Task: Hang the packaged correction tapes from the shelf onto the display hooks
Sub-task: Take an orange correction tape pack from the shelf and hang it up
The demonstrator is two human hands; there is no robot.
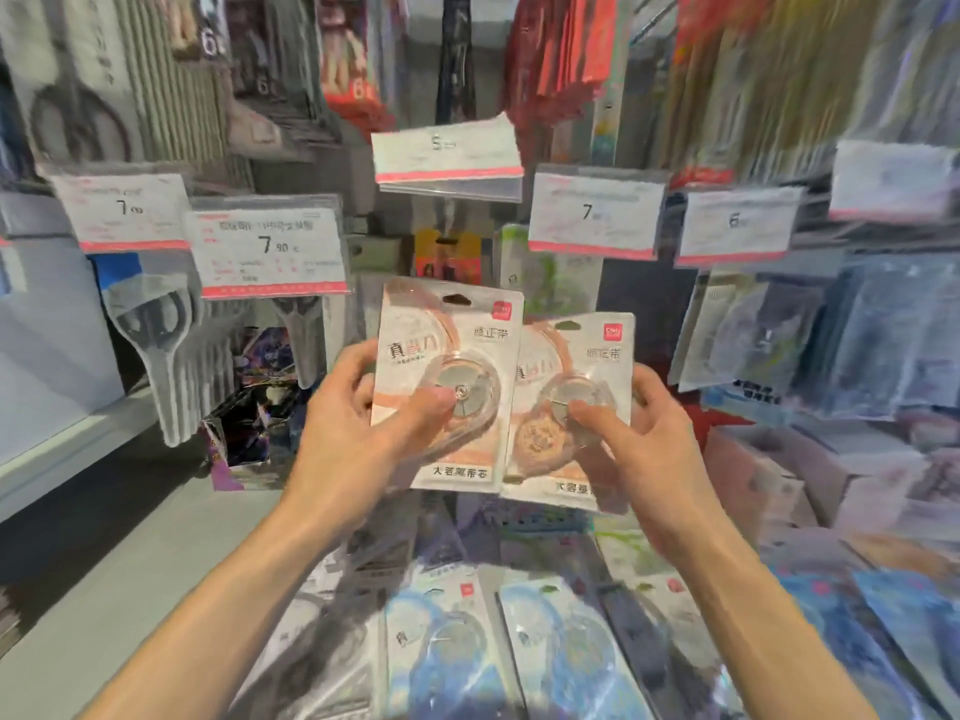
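My left hand [358, 413] grips a pink-and-white correction tape pack [452, 345] by its left edge, thumb across the clear blister. My right hand [639, 433] holds a second, matching pack [587, 356], tucked partly behind the first one's right side, thumb on its blister. Both packs are upright in front of the display, just below a raised price tag [447, 153] that marks a hook; the hook itself is blurred. Blue correction tape packs [447, 636] lie on the shelf below my forearms.
Price tags [267, 252] [595, 213] hang in a row across the display. Packaged scissors [156, 324] hang at the left, and grey-blue packs [769, 330] at the right. A yellow-and-red pack [447, 257] hangs behind the held packs. A grey shelf ledge [78, 449] runs along the left.
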